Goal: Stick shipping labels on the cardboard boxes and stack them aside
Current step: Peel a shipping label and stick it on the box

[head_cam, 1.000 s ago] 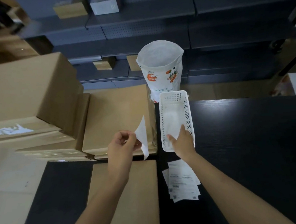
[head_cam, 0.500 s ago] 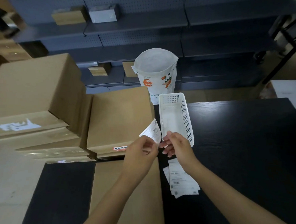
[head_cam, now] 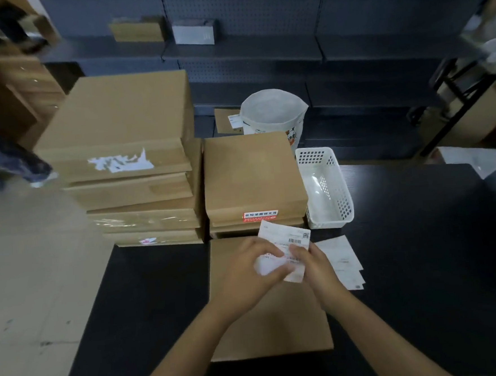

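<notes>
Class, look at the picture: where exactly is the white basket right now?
In the head view the white basket stands right of centre on the black table, against the right side of the shorter box stack and just beyond the loose labels.

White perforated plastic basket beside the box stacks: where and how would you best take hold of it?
Grip the white perforated plastic basket by its near short rim, from the right side; the brown cardboard box stack crowds its left wall, and the open top leaves the rim free to pinch.
</notes>
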